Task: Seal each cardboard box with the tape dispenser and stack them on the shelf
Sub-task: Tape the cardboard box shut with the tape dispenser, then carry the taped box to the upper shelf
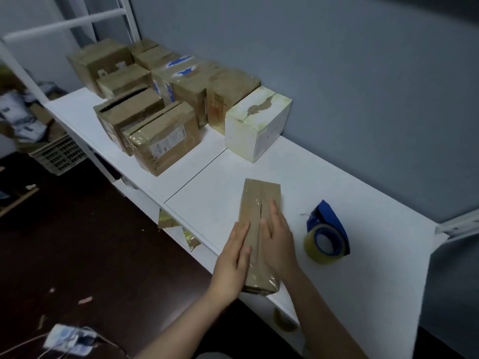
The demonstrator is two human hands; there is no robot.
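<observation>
While both hands lie flat on the long cardboard box near the front edge of the white shelf, we judge this box to be at the smoothing stage. A glossy film of clear tape wrinkles over its brown top and wraps the near end, though a short dark slit shows along the centre seam. Our left hand presses on the left side of the top, fingers straight and held together. Our right hand does the same on the other side of the seam, so neither hand grips anything. The tape dispenser rests just to the right of the box, apart from it: a blue plastic body with a yellowish, translucent roll. Further back on the left, a cluster of boxes sits against the grey wall, mostly one layer deep. They are squat, dull brown and creased, and several are shiny with tape. One shows a dark gap between its top flaps and may need sealing. A cube-like white box beside them has torn, yellowed tape on top. As we read it, what is left is to move this box over to the others.
</observation>
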